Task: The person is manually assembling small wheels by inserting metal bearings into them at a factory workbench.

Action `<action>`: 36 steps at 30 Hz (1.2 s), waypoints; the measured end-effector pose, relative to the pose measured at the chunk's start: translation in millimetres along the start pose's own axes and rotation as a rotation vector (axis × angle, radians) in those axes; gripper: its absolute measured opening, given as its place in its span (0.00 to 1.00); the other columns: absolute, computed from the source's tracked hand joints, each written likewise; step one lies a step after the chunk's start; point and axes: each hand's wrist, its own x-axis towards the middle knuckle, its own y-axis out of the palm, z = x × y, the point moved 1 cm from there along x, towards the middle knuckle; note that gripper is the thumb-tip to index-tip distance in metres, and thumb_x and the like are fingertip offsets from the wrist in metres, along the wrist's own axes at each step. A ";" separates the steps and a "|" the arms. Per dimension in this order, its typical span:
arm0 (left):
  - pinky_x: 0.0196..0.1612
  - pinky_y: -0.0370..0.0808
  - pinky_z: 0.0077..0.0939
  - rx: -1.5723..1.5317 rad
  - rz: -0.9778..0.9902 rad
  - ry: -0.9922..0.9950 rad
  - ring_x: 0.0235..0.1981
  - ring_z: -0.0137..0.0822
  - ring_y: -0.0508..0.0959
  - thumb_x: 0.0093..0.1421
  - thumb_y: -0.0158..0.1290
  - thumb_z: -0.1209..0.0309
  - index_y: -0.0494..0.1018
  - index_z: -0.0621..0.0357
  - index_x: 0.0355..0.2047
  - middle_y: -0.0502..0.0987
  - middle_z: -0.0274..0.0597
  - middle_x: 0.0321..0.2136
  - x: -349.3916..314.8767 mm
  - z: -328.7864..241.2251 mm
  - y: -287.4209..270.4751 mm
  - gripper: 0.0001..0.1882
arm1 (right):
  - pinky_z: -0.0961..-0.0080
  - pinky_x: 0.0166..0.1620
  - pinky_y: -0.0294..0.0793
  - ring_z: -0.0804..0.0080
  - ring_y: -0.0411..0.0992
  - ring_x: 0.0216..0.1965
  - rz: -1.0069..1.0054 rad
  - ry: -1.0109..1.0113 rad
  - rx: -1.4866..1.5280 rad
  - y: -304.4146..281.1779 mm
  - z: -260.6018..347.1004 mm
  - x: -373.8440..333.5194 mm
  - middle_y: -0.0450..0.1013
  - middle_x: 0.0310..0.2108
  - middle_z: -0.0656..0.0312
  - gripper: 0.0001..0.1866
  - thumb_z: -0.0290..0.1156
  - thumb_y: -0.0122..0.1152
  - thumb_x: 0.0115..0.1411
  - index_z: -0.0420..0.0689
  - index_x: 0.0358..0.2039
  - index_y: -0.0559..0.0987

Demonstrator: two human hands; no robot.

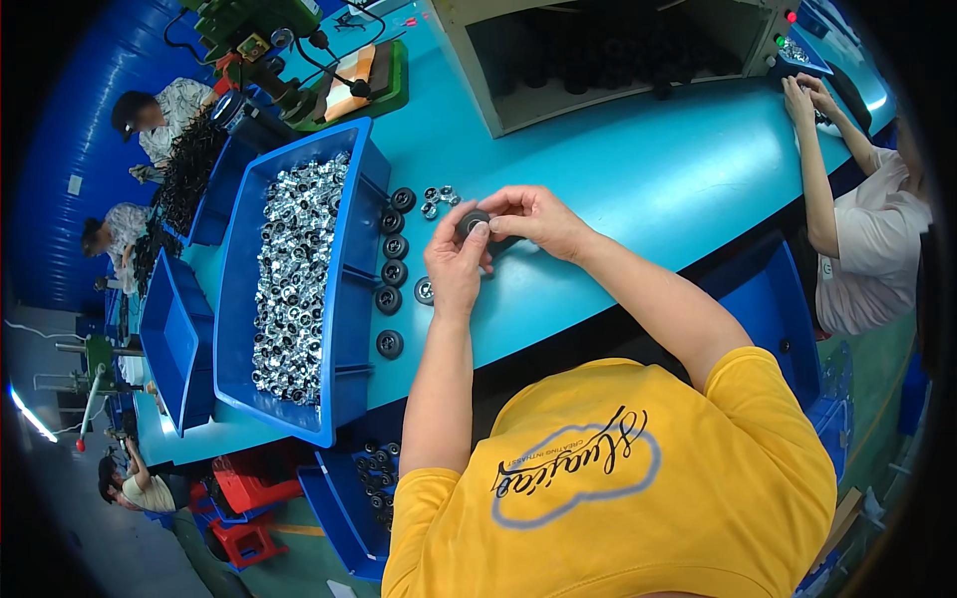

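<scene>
In front of me a small black wheel (473, 221) is between my two hands. My left hand (459, 264) grips it from the near side, thumb pressed on its face. The fingers of my right hand (543, 221) are bent and pinched at the wheel's right edge; whether they hold a separate small part is hidden. Beneath them shows a dark shape I cannot make out. Left of my hands, several black wheels (395, 247) lie in a row on the blue-green table (598, 179). Several shiny metal hub pieces (432, 209) sit beyond my left hand. A wheel with a silvery centre (425, 291) touches or nearly touches my left wrist.
A big blue bin (351, 289) full of shiny metal pieces (296, 279) stands to the left, beside another blue bin (179, 334). A green press machine (261, 45) is at the far left. A metal box (498, 110) holds dark parts. A co-worker (867, 219) works at right.
</scene>
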 end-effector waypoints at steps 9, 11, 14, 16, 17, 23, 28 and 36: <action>0.24 0.73 0.17 -0.223 0.056 -0.020 0.26 0.25 0.75 0.69 0.56 0.68 0.67 0.62 0.62 0.77 0.37 0.33 0.6 -9.1 9.1 0.24 | 0.80 0.43 0.80 0.80 0.75 0.36 -0.058 -0.021 -0.197 1.9 0.2 2.3 0.76 0.35 0.64 0.22 0.26 0.66 0.63 0.41 0.57 0.75; 0.25 0.73 0.17 -0.140 0.070 -0.014 0.26 0.24 0.74 0.70 0.55 0.63 0.67 0.61 0.63 0.77 0.36 0.32 -1.0 -5.4 8.0 0.25 | 0.81 0.39 0.78 0.80 0.75 0.33 -0.067 0.010 -0.194 -1.4 -2.0 2.5 0.76 0.33 0.65 0.18 0.30 0.66 0.65 0.40 0.54 0.77; 0.23 0.72 0.18 0.002 0.075 -0.023 0.25 0.24 0.74 0.72 0.50 0.53 0.73 0.64 0.54 0.76 0.36 0.29 -0.2 5.8 -0.7 0.25 | 0.82 0.34 0.76 0.81 0.73 0.30 -0.100 0.060 -0.330 -3.8 -4.9 3.2 0.76 0.32 0.65 0.16 0.36 0.65 0.67 0.40 0.50 0.78; 0.22 0.72 0.18 0.007 0.060 -0.054 0.24 0.24 0.75 0.72 0.49 0.50 0.75 0.64 0.49 0.76 0.36 0.28 1.0 6.3 -4.6 0.25 | 0.82 0.32 0.75 0.82 0.73 0.30 -0.127 0.121 -0.426 -0.6 1.1 1.1 0.75 0.32 0.65 0.16 0.38 0.64 0.68 0.40 0.48 0.78; 0.22 0.71 0.18 0.010 0.053 -0.069 0.23 0.24 0.75 0.72 0.49 0.49 0.75 0.64 0.46 0.76 0.37 0.27 1.3 6.5 -6.3 0.26 | 0.82 0.32 0.75 0.82 0.73 0.30 -0.147 0.076 -0.407 2.7 2.8 -0.2 0.75 0.32 0.66 0.16 0.39 0.64 0.68 0.40 0.48 0.78; 0.20 0.71 0.19 -0.014 0.037 -0.075 0.22 0.26 0.75 0.71 0.44 0.43 0.75 0.62 0.41 0.77 0.39 0.27 0.2 1.9 -3.5 0.30 | 0.83 0.31 0.72 0.83 0.70 0.30 -0.109 -0.015 -0.305 5.3 2.8 -2.5 0.73 0.31 0.68 0.16 0.41 0.64 0.68 0.42 0.46 0.80; 0.19 0.71 0.18 -0.055 0.002 -0.056 0.21 0.26 0.75 0.74 0.45 0.50 0.74 0.62 0.46 0.77 0.39 0.27 4.1 5.3 -4.3 0.24 | 0.84 0.32 0.70 0.84 0.67 0.29 -0.060 0.057 -0.166 -3.0 -0.7 1.6 0.73 0.31 0.69 0.17 0.42 0.65 0.67 0.42 0.45 0.79; 0.21 0.75 0.18 -0.106 0.012 0.024 0.23 0.25 0.76 0.73 0.50 0.65 0.71 0.64 0.57 0.78 0.40 0.29 1.2 1.1 0.7 0.18 | 0.84 0.30 0.70 0.84 0.69 0.29 -0.106 0.069 -0.083 -4.3 -4.2 2.7 0.72 0.30 0.70 0.17 0.44 0.65 0.67 0.43 0.41 0.79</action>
